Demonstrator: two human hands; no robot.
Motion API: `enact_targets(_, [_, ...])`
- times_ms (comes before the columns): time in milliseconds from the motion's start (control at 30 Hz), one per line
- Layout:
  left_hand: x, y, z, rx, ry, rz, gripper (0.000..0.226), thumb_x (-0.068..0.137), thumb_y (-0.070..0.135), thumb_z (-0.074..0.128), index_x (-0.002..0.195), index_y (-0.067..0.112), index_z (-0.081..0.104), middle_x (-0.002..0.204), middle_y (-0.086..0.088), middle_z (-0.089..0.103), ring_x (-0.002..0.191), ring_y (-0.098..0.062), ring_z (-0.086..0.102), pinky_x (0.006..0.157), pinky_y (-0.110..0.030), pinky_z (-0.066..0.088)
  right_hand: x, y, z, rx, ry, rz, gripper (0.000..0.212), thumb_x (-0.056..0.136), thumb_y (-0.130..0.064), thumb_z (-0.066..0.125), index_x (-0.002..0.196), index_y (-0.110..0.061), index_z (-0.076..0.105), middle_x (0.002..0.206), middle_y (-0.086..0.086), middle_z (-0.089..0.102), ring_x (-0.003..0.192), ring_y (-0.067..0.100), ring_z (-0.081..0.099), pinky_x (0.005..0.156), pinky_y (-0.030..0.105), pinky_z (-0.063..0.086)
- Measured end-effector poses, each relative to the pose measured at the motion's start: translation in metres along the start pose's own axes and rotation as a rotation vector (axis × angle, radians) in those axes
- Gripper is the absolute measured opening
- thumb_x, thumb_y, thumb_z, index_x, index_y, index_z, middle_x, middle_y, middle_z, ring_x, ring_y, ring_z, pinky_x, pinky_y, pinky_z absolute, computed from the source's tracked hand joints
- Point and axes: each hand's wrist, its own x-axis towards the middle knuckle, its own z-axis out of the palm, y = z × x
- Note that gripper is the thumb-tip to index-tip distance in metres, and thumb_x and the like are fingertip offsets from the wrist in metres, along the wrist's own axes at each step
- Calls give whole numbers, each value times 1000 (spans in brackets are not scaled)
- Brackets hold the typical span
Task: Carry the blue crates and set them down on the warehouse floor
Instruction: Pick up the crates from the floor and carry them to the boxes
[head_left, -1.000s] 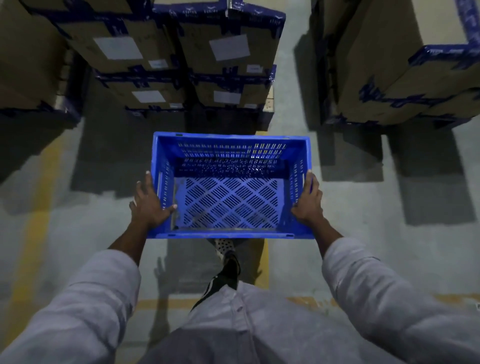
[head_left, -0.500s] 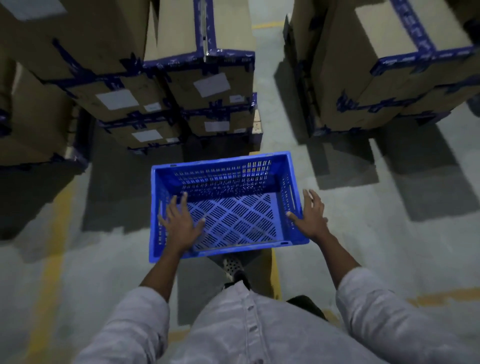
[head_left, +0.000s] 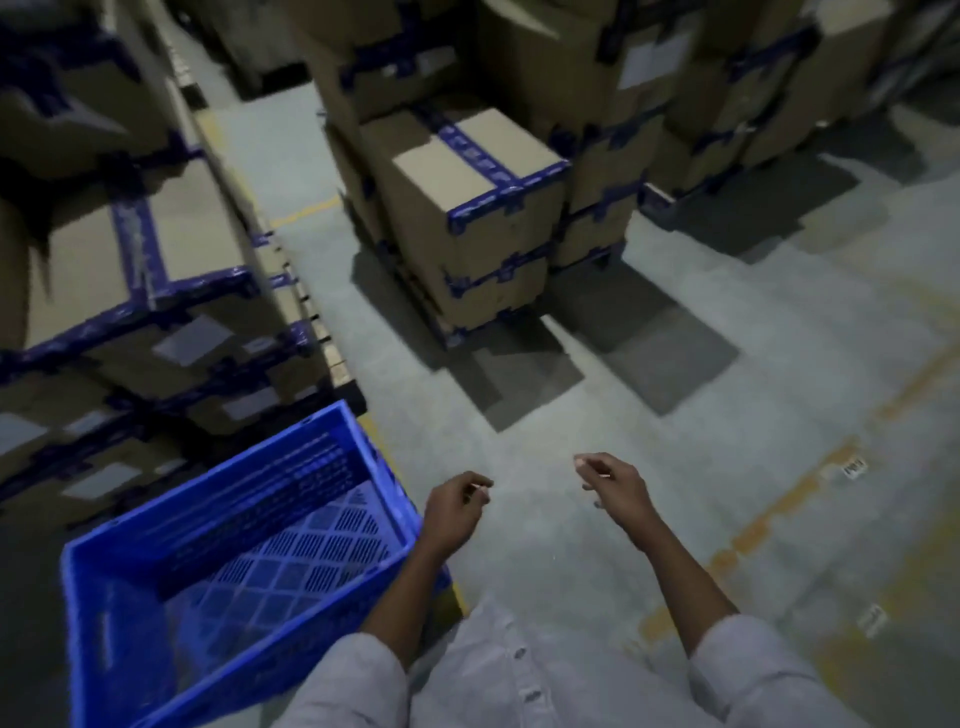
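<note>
An empty blue crate (head_left: 156, 582) with a perforated bottom rests on the grey warehouse floor (head_left: 597, 395) at the lower left. My left hand (head_left: 452, 512) hovers just past the crate's right rim, fingers loosely curled, holding nothing. My right hand (head_left: 615, 486) is further right over bare floor, fingers loosely curled and apart, also holding nothing. Neither hand touches the crate.
Stacks of cardboard boxes (head_left: 467, 208) sealed with blue tape stand ahead, with more box stacks (head_left: 145, 291) on the left right behind the crate. An aisle (head_left: 270, 156) runs between them. Worn yellow floor lines (head_left: 779, 519) cross the floor on the right.
Both hands have let go of the crate and pulled back to the right. The crate now sits on the floor, and my view has swung to the right.
</note>
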Motion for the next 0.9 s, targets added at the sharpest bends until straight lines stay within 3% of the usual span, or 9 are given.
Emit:
enact_targets(167, [30,95,91,-63,-150,2,17,107,12,72,114,18,87,88,-1,85,70,-13,78,63,-25,55,-12,39,-112,162,65,152,15,105,-41,75,116,-33,81,109,-6,82,93,21,81,76,38,58])
enact_targets(300, [57,148,155,-40,-256,3,16,108,15,72,115,20,86,90,-1,85,70,-12,77,63,-19,54,-2,73,-170,253,144,245,17,103,-42,77,115,-32,82,109,-4,83,93,26,81,74,38,57])
enact_targets(500, [130,212,250,22,-423,-3,17,105,12,74,109,22,87,87,1,85,69,-16,77,69,-33,59,54,111,-246,370,254,360,16,104,-37,76,117,-29,81,107,-4,84,85,17,79,75,36,57])
enact_targets(667, [238,273,336,76,-535,47,21,88,36,74,103,33,88,97,9,86,94,-15,82,87,-34,66,136,137,-328,393,298,408,17,109,-26,68,121,-26,80,109,2,83,82,17,74,70,33,54])
enact_targets(733, [288,317,364,85,-589,73,19,88,35,76,103,31,87,96,3,87,88,-15,82,82,-33,65,172,137,-370,397,335,428,17,110,-25,67,121,-24,80,110,4,83,80,15,73,69,32,53])
enact_targets(833, [362,394,399,109,-629,120,15,103,13,76,106,26,84,94,-5,86,69,-12,77,67,-28,57,219,130,-433,409,453,459,16,109,-23,65,113,-22,81,106,2,83,79,14,74,70,31,52])
enact_targets(900, [405,441,422,148,-638,166,16,107,7,72,111,18,83,97,-9,85,66,-10,73,61,-19,53,242,123,-470,424,513,472,17,111,-24,64,111,-19,80,105,0,83,80,15,75,70,31,52])
